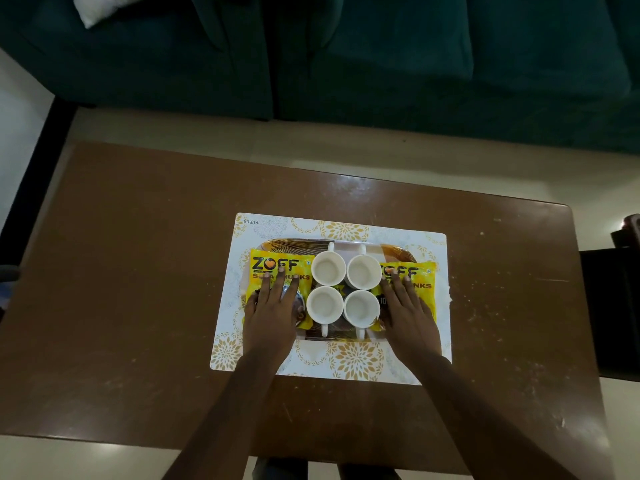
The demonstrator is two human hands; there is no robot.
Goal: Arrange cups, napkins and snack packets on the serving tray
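Head view: both forearms reach forward over the bench (138,271). The left grip (272,310) lies flat, fingers straight, on the left snack packet (263,263). The right grip (408,310) rests the same way on the right snack packet (424,271). Four cups (328,277) stand between the packets on the tray (287,243).

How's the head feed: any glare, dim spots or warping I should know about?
Head view: dim overall, the sofa nearly black; soft light glare on the table beyond the tray; wide-angle bending along the table edges; cups and packets read sharp, no motion blur.
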